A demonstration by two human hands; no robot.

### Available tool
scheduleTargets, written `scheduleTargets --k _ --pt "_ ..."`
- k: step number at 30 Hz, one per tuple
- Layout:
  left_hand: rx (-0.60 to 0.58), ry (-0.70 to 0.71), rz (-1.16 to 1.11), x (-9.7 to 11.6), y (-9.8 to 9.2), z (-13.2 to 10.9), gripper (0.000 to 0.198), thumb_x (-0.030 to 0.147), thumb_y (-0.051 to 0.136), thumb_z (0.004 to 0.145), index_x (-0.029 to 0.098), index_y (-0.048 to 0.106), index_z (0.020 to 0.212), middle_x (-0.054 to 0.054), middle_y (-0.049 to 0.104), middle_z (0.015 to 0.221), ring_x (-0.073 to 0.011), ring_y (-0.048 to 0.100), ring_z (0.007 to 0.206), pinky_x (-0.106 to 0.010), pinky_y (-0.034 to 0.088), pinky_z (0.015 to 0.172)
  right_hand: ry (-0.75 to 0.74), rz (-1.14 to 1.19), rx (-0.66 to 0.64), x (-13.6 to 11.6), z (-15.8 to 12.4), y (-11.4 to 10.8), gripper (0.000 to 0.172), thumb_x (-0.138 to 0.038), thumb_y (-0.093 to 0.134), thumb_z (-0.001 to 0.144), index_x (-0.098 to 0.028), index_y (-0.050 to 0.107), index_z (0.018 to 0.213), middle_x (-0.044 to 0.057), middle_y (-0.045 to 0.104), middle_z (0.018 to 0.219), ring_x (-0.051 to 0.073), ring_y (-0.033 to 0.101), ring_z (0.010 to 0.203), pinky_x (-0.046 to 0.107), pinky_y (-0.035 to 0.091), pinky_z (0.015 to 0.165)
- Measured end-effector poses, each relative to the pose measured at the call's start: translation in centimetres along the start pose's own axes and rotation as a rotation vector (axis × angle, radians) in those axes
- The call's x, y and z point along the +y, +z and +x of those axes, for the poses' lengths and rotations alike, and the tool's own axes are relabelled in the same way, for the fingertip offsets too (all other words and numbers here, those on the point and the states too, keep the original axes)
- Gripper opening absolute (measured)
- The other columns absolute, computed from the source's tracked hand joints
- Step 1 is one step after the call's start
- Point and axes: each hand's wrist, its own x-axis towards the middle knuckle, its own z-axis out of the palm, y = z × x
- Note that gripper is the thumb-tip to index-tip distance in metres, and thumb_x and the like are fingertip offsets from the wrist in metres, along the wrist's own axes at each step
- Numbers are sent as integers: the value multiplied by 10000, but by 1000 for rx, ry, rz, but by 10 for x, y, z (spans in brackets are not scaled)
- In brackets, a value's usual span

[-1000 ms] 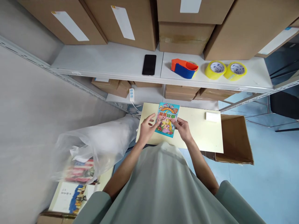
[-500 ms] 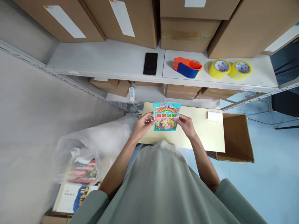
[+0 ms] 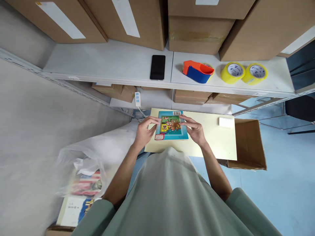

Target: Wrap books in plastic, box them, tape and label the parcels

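A blue picture book (image 3: 171, 126) is over the cream tabletop (image 3: 211, 137), its barcode side up. My left hand (image 3: 147, 129) pinches the book's left edge between thumb and fingers. At the right edge, my right hand (image 3: 194, 128) has its fingers spread over the cover, the fingertips touching it. The thumb of that hand is partly hidden. To the right on the same tabletop is a small white block (image 3: 225, 122).
The shelf (image 3: 98, 60) ahead bears a black phone (image 3: 157, 67), an orange and blue tape dispenser (image 3: 198, 71), yellow tape rolls (image 3: 232, 72) and cardboard boxes. An open carton (image 3: 249, 144) stands at right; a plastic bag (image 3: 86, 170) with books lies at left.
The book has turned over from its titled front cover to its barcode side and sits slightly lower. My right hand's fingers have spread across its edge.
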Motion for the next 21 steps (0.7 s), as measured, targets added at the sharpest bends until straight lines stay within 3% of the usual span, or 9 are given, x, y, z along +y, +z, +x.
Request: scheduleTargets --k 3,6,9,11,15,19,21 --pt "-10 -35 39 4 -1 2 430 690 731 1028 282 771 898 -124 851 1146 -313 793 1137 -502 625 1075 21 -4 9 -3 2 2 319 -679 786 1038 -406 951 1050 21 826 1462 322 653 1558 584 455 1386" --pt "-46 -34 79 4 -3 6 294 559 736 1032 287 785 932 -110 856 1152 -309 786 1154 -490 635 1060 32 -7 30 -4 4 1 350 -714 789 1024 -404 951 1046 36 851 1396 324 695 1500 577 482 1362" --pt "-71 -22 135 3 -8 18 143 375 725 1007 287 817 1070 -86 853 1197 -286 782 1152 -444 648 1020 29 -14 58 -4 5 -1 355 -711 805 1016 -394 952 1074 59 873 1304 321 774 1361 537 562 1281" --pt "-56 9 174 2 -12 32 226 290 693 993 283 817 1181 -79 849 1247 -281 777 1184 -433 646 1033 25 -13 69 -3 5 -3 334 -686 841 1000 -390 950 1111 66 878 1266 316 807 1272 512 610 1212" --pt "38 101 274 3 -23 79 330 265 629 1040 257 785 1331 -92 833 1346 -295 734 1331 -463 599 1168 27 -10 78 -1 2 -6 324 -655 843 1013 -384 945 1158 72 887 1218 307 828 1183 495 659 1118" --pt "110 181 354 3 -34 147 368 291 622 1084 233 746 1425 -122 773 1484 -316 667 1464 -504 486 1330 20 -2 94 1 -2 -4 336 -662 851 1002 -379 946 1155 82 888 1225 312 833 1185 494 671 1109" --pt "93 202 368 -2 -37 185 400 317 622 1106 217 713 1482 -139 739 1539 -324 626 1527 -514 441 1372 28 2 106 1 -6 -3 339 -667 853 998 -378 946 1149 87 885 1238 318 832 1197 500 671 1117"
